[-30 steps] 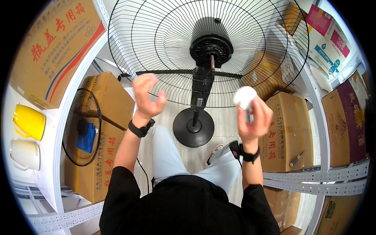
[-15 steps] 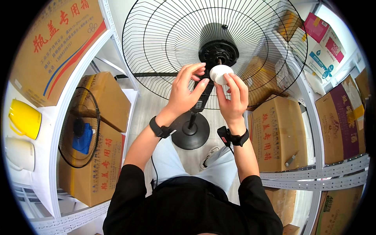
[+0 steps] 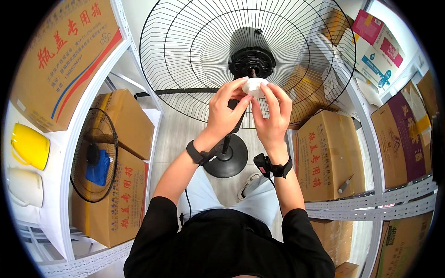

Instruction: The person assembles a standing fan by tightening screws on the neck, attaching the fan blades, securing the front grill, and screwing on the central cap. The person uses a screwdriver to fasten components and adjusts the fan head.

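Both hands (image 3: 250, 109) hold white cap (image 3: 255, 86) at fan hub (image 3: 251, 62)

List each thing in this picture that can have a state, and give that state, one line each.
Fan guard: upright on its stand, no blade fitted.
White cap: held at the motor hub by both hands.
Left hand: fingers on the cap.
Right hand: fingers on the cap.
Yellow jug: upright on the shelf.
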The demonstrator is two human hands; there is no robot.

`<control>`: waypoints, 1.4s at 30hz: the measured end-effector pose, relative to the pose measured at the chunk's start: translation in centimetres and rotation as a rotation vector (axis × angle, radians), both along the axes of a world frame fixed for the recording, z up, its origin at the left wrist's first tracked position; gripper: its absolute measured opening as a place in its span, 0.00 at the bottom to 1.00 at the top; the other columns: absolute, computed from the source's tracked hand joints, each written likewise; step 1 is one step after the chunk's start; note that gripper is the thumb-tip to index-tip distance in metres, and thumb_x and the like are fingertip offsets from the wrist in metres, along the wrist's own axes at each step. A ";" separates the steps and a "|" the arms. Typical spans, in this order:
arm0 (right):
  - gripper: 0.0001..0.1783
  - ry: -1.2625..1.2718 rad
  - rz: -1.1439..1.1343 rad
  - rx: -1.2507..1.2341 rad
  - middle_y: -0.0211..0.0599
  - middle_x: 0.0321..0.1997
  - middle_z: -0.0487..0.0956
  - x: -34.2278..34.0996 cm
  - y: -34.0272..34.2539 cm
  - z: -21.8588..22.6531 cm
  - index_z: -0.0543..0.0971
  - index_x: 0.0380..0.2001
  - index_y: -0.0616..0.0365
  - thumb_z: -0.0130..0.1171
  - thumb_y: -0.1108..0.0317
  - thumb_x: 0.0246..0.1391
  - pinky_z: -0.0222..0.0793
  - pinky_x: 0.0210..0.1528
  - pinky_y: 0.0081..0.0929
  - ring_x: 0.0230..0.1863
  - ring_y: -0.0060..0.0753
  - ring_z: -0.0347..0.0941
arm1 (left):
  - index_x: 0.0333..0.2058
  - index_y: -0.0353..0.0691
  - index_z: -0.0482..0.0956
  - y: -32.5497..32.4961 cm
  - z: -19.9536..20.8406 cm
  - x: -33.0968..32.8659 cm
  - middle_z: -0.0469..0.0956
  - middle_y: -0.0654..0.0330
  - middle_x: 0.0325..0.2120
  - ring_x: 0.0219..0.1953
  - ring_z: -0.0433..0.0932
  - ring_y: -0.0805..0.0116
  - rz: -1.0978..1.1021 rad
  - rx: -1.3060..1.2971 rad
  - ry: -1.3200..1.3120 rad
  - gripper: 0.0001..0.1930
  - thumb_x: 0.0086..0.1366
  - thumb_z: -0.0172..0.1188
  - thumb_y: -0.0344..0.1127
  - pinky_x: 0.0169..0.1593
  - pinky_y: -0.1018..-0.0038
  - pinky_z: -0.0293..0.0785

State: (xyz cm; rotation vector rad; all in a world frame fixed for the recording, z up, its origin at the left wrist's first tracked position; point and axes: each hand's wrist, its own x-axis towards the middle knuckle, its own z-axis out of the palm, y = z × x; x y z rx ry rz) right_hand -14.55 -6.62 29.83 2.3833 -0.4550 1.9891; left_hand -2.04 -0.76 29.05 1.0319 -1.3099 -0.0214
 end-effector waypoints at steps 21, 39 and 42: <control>0.30 0.001 -0.062 0.010 0.40 0.53 0.70 0.0 -0.3 -0.3 0.79 0.49 0.48 0.70 0.78 0.38 0.71 0.40 0.27 0.50 0.39 0.68 | 0.57 0.36 0.69 -0.1 -2.1 -1.6 0.73 0.51 0.46 0.43 0.78 0.63 0.099 -0.112 -0.003 0.25 0.60 0.61 0.27 0.40 0.72 0.79; 0.31 -0.055 -0.080 -0.026 0.38 0.50 0.70 0.8 -0.2 -0.1 0.76 0.50 0.54 0.71 0.77 0.37 0.69 0.38 0.28 0.45 0.37 0.68 | 0.59 0.32 0.67 -0.3 -2.4 -0.7 0.67 0.52 0.51 0.47 0.73 0.63 0.181 -0.176 -0.080 0.27 0.59 0.59 0.26 0.42 0.72 0.75; 0.32 -0.037 -0.079 -0.006 0.38 0.50 0.70 0.4 -0.3 -0.1 0.76 0.51 0.54 0.71 0.76 0.38 0.69 0.38 0.28 0.45 0.37 0.68 | 0.58 0.32 0.68 0.0 -0.2 -1.7 0.67 0.51 0.51 0.46 0.74 0.63 0.213 -0.144 -0.158 0.27 0.60 0.59 0.26 0.42 0.73 0.75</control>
